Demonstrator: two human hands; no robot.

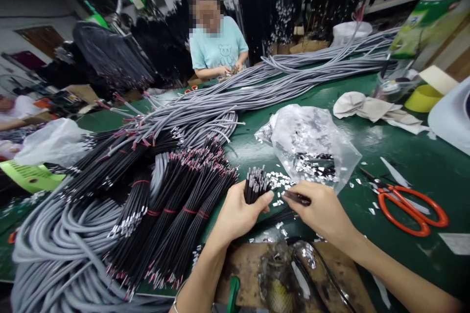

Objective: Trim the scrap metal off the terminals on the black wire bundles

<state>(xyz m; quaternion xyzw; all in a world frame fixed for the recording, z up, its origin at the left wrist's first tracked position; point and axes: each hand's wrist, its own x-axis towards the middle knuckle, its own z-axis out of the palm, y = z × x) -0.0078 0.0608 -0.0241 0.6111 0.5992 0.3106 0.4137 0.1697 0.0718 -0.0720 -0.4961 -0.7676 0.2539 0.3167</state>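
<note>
My left hand is wrapped round a bundle of thin black cables, whose silvery tips point up and away from me. Just right of it, my right hand pinches a small dark tool, perhaps tweezers; its tip lies close to the bundle. Small shiny silver pieces are scattered on the green table behind and between the hands. Beyond them lies a clear plastic bag with many more such pieces in it.
Orange-handled scissors lie on the right. Tied black cable bundles and coiled grey cables fill the left. Long grey cables cross the green table. A co-worker stands opposite. A stained board is nearest me.
</note>
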